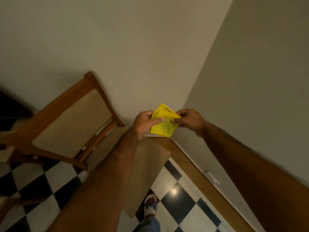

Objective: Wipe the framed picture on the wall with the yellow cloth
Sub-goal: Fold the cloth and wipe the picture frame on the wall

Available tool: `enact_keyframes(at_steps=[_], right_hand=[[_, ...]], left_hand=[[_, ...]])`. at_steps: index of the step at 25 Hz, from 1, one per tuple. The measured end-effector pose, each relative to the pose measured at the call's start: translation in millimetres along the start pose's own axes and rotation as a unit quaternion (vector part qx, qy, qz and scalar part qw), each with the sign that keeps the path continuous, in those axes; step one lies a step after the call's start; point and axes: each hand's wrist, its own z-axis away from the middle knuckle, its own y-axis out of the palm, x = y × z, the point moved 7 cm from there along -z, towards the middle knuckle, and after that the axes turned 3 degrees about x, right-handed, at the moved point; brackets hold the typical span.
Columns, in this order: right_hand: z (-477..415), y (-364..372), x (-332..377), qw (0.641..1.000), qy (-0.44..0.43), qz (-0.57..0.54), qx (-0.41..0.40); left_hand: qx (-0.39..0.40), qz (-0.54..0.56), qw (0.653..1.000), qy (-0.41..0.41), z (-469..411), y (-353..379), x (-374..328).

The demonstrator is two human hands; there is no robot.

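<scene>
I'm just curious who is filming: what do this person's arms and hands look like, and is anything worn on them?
Two bare forearms with visible hair reach in from the bottom edge. No sleeves, gloves, watch or rings show on the left hand or the right hand. Lower down, a blue trouser leg and a white sandal are visible.

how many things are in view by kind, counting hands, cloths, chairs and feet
hands: 2, the left hand and the right hand, each with a grip on the cloth
yellow cloth: 1, folded
wooden chair: 1
sandalled foot: 1
total: 5
</scene>
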Motion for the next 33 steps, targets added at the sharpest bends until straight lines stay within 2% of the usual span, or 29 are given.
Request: enact_keyframes(at_steps=[5,12,18,22,27,29,30,31,33], right_hand=[[75.7,-94.8,51.1,0.994,-0.047,-0.073,-0.061],[212.4,-226.9,149.0,0.971,-0.150,-0.067,-0.174],[331.2,-304.6,218.5,0.938,-0.220,-0.040,-0.264],[421.1,-354.8,257.0,0.903,-0.278,-0.031,-0.325],[515.6,-389.3,305.6,0.868,-0.330,0.009,-0.371],[562.8,-402.6,332.5,0.835,-0.369,0.051,-0.405],[592.1,-409.3,346.4,0.801,-0.395,0.086,-0.442],[627.7,-418.5,361.1,0.746,-0.416,0.141,-0.500],[702.3,-435.3,385.5,0.600,-0.413,0.272,-0.628]], left_hand=[[0.027,-0.018,0.996,0.088,3.1,60.8,-118.0],[0.064,-0.012,0.974,0.217,50.3,150.4,-305.3],[0.109,-0.027,0.945,0.306,110.4,216.9,-440.2],[0.145,-0.037,0.914,0.376,163.3,267.0,-525.6],[0.146,-0.016,0.884,0.444,209.1,304.1,-612.2],[0.148,0.009,0.870,0.470,224.6,311.0,-656.9],[0.145,0.024,0.864,0.482,232.8,310.0,-680.2],[0.140,0.037,0.854,0.500,242.4,308.5,-706.7],[0.113,0.044,0.833,0.540,260.5,300.9,-758.2]])
